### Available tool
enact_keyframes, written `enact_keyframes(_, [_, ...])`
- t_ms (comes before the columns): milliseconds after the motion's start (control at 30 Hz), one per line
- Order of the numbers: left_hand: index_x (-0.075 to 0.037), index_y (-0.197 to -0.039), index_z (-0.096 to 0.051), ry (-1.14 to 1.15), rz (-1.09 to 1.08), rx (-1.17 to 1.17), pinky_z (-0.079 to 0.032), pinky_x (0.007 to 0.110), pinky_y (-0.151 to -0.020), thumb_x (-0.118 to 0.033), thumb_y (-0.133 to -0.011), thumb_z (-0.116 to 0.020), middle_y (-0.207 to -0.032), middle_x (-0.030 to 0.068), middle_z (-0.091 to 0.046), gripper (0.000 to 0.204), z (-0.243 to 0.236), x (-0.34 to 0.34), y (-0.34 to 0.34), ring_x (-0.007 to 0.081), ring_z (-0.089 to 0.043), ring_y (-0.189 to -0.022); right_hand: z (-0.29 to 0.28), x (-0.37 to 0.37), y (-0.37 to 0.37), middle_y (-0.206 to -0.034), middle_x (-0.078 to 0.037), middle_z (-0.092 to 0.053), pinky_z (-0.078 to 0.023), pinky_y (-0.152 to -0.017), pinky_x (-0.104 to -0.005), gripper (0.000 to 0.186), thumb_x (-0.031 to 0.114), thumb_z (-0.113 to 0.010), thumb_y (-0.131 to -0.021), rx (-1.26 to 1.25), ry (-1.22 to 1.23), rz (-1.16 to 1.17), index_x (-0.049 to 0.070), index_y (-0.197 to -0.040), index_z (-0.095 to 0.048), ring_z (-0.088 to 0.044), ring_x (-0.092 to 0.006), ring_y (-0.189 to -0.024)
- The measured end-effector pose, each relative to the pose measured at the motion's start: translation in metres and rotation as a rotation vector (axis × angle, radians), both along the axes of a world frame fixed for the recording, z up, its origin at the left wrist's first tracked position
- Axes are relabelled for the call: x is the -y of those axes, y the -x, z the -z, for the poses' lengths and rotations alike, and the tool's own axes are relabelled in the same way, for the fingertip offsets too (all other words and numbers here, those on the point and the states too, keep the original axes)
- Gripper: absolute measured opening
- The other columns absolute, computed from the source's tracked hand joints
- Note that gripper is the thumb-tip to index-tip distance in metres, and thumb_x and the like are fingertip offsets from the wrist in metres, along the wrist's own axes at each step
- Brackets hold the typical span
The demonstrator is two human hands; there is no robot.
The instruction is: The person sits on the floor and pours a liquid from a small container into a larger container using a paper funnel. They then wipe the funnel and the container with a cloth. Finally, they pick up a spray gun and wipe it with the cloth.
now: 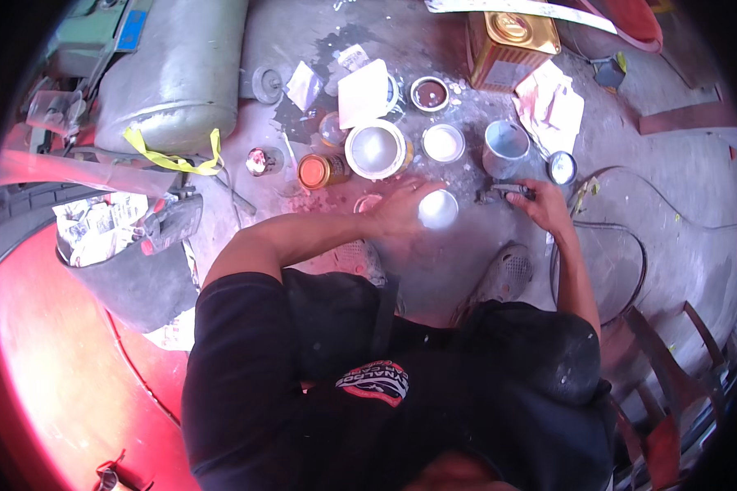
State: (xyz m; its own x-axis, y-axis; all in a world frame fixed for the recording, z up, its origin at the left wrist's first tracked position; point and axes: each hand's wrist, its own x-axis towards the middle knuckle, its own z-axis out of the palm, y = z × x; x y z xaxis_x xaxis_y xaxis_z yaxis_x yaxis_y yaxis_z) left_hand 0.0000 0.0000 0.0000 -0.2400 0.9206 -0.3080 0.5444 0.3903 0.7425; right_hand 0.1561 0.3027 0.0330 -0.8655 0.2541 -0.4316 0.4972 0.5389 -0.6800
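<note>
My left hand [403, 208] is at a small round container of white, paint-like liquid [439, 210]; its fingers curl along the container's left and far rim, slightly blurred. My right hand [547, 208] is closed on a small dark tool [504, 193], whose exact kind I cannot make out. Just beyond that tool stands a grey cup [506, 150], and an open can [561, 168] sits to its right. Farther from my left hand are a large white-rimmed can [377, 149], a smaller white-filled can [444, 143] and an orange-topped can [321, 171].
A gold rectangular tin [509, 51] stands at the far right beside crumpled paper [551, 102]. At the far left lies a large grey tank [180, 74] with a yellow strap [172, 164]. A black bin of paper [127, 262] is at left. A hose [643, 262] curves over the floor.
</note>
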Motion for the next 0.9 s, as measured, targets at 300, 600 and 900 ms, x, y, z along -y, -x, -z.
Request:
enact_keyframes(300, [-0.008,-0.143,-0.036,0.222,0.146,-0.162,-0.04,0.047,-0.104,-0.042,-0.074,-0.078,-0.141,0.0209,-0.041,0.087,-0.046,0.083,0.027,0.0379,-0.043,-0.129,-0.005,0.004,-0.006,-0.076,-0.02,-0.067,-0.049,-0.07,-0.0397,0.037,0.034,-0.073,-0.082,0.022,0.04,0.045,0.004,-0.103,-0.071,-0.067,-0.0318,-0.072])
enact_keyframes(600, [-0.012,-0.143,-0.038,0.349,-0.134,-0.464,-0.032,0.057,-0.107,-0.039,-0.069,-0.081,-0.143,0.0198,-0.036,0.09,0.004,0.088,-0.019,0.0424,-0.034,-0.133,0.001,0.005,-0.007,-0.075,-0.021,-0.066,-0.048,-0.069,-0.0407,0.041,0.038,-0.073,-0.081,0.044,-0.007,0.053,0.004,-0.102,-0.071,-0.066,-0.0331,-0.073])
enact_keyframes(900, [-0.012,-0.146,-0.033,0.401,0.084,-0.563,-0.025,0.064,-0.109,-0.037,-0.066,-0.081,-0.139,0.0232,-0.038,0.096,-0.021,0.07,-0.018,0.0434,-0.035,-0.131,-0.001,0.005,-0.006,-0.073,-0.021,-0.064,-0.048,-0.067,-0.041,0.04,0.037,-0.074,-0.08,0.026,-0.021,0.056,0.004,-0.102,-0.071,-0.065,-0.0341,-0.07])
